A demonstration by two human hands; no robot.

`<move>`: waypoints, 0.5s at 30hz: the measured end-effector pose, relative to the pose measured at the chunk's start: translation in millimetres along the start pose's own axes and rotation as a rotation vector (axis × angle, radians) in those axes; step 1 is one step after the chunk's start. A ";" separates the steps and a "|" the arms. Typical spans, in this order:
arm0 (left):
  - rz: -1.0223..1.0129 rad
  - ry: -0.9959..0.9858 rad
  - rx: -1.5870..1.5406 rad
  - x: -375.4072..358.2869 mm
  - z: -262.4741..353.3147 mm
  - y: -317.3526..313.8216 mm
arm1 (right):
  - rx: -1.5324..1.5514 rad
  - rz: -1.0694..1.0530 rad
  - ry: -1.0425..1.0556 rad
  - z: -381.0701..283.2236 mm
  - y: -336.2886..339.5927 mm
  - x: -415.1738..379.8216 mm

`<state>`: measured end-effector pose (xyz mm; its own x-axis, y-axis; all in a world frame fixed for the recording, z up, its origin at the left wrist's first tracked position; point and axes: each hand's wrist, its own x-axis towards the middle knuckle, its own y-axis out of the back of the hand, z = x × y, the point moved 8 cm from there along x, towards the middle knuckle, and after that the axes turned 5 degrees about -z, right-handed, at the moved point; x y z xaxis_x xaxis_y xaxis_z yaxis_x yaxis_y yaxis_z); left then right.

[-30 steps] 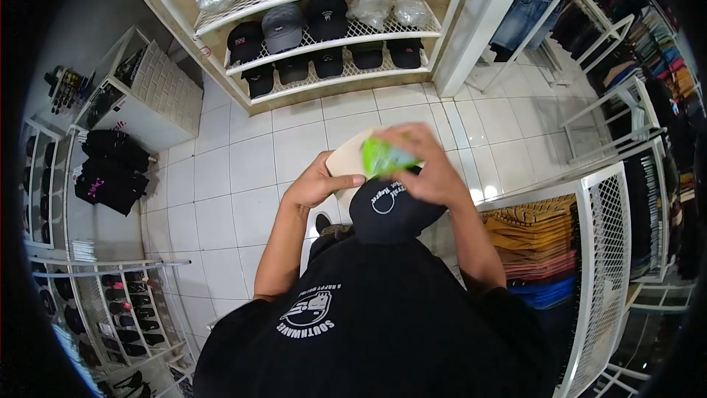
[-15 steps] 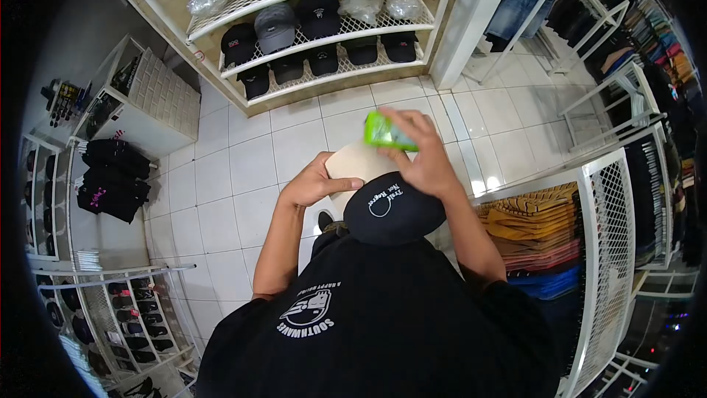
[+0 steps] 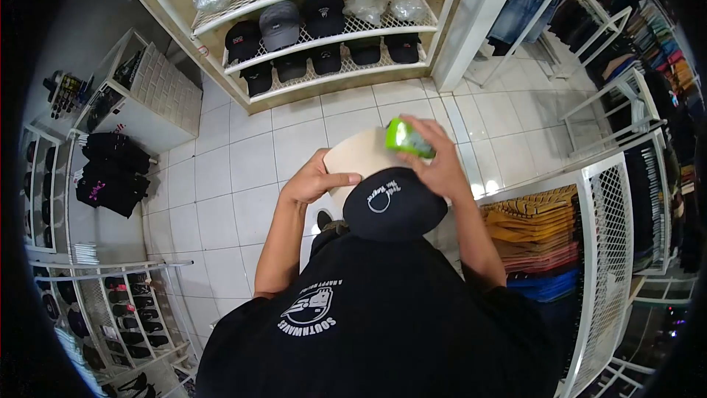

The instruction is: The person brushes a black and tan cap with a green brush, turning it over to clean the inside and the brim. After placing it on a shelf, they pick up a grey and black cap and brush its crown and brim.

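Note:
A baseball cap with a cream brim point(image 3: 357, 155) and a dark crown point(image 3: 395, 206) is in front of my chest, white lettering on the crown's front. My left hand point(image 3: 318, 180) grips the brim's left edge, thumb lying on top and fingers underneath. In my right hand point(image 3: 440, 166) is a bright green, block-shaped thing point(image 3: 405, 138) with a pale, shiny face; its exact kind I cannot tell. It overlaps the right edge of the brim in this view, and my right wrist is beside the crown.
Ahead stands a white mesh shelf point(image 3: 324, 78) with dark caps point(image 3: 324, 15) and plastic-wrapped bundles point(image 3: 366, 5). Folded clothes point(image 3: 530, 232) fill a rack close on my right. At left are black shirts point(image 3: 110, 173) and a cap rack point(image 3: 136, 310). White floor tiles point(image 3: 254, 166) lie below.
My right hand has moved right and slightly down with the green thing, from over the brim's top to its right edge. My left hand keeps its hold on the brim.

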<state>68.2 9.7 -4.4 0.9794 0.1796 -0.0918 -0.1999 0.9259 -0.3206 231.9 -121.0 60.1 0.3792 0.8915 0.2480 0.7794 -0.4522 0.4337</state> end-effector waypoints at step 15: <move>-0.018 -0.013 0.065 -12.0 7.7 -2.2 | 0.100 -0.116 0.046 -1.0 4.7 -2.4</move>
<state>57.1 8.1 4.7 0.9833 0.1664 -0.0739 -0.1801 0.9487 -0.2600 234.2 -125.3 62.4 0.2625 0.9341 0.2420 0.8634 -0.3394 0.3734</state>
